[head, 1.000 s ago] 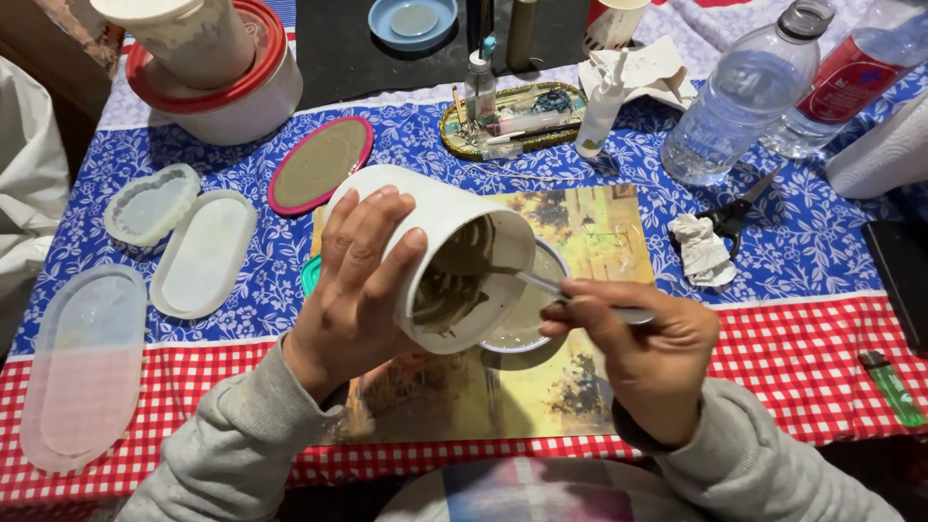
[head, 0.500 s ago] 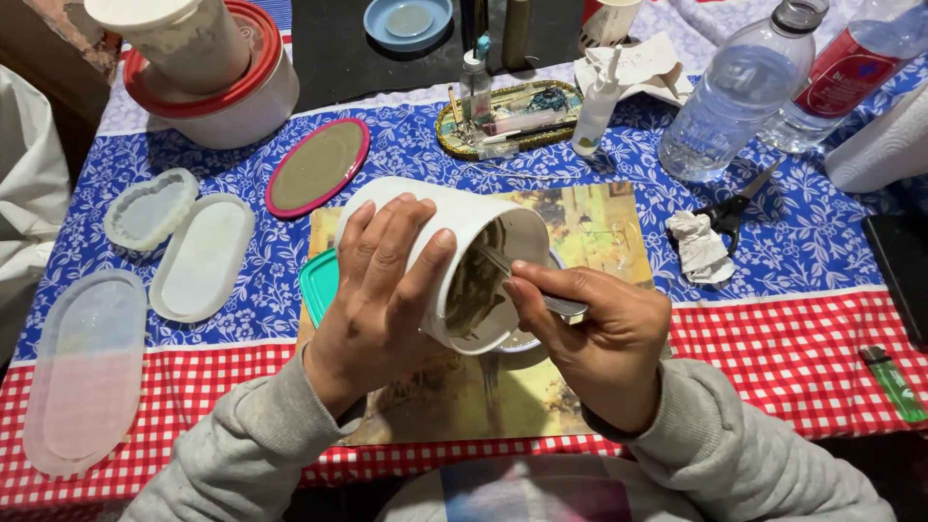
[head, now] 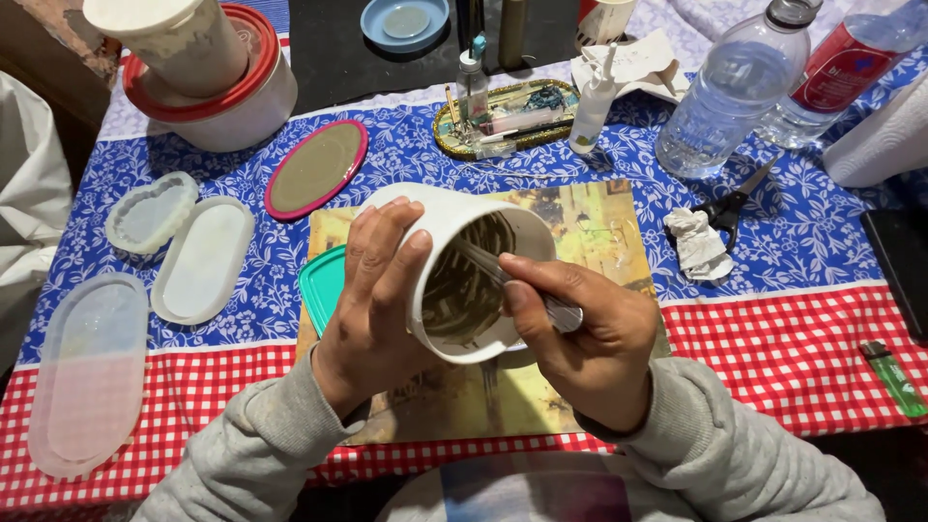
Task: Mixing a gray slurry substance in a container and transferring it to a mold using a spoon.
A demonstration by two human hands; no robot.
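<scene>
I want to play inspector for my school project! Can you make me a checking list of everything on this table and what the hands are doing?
Surface: table under a blue flowered and red checked cloth, with a picture mat in the middle.
Job's things: white tub tipped on its side, grey-green mix inside; metal tool reaching into it.
Clutter: clear moulds, round red-rimmed lid, water bottle, scissors, green lighter.
Grippers: left hand grips the tub; right hand holds the tool.
Cables: nothing seen.
Surroundings: red-rimmed bowl at the back.
</scene>
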